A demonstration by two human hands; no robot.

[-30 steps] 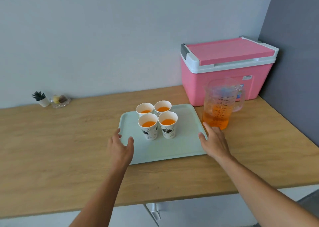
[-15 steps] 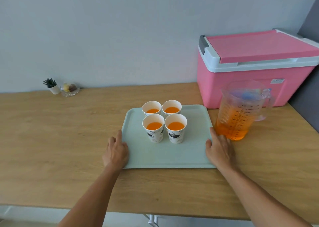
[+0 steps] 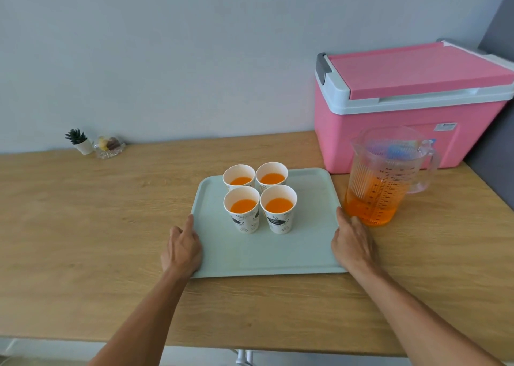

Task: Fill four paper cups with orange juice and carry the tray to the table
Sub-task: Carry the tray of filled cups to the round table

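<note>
A pale green tray (image 3: 311,226) lies on the wooden counter (image 3: 83,226). Several white paper cups (image 3: 260,201) stand on it in a tight square, each holding orange juice. My left hand (image 3: 182,247) grips the tray's left edge, thumb on top of the rim. My right hand (image 3: 353,243) grips the right edge the same way. The fingers under the rim are hidden. A clear measuring pitcher (image 3: 383,176), about a third full of orange juice, stands just right of the tray, close to my right hand.
A pink cooler box (image 3: 403,101) with a white-trimmed lid sits behind the pitcher against the wall. A small potted plant (image 3: 79,140) and a glass dish (image 3: 109,145) stand far left at the wall. A dark wall closes off the right side.
Both hands closed in from beside the tray onto its left and right edges. The view came closer and shifted left. The tray, cups and pitcher stayed put.
</note>
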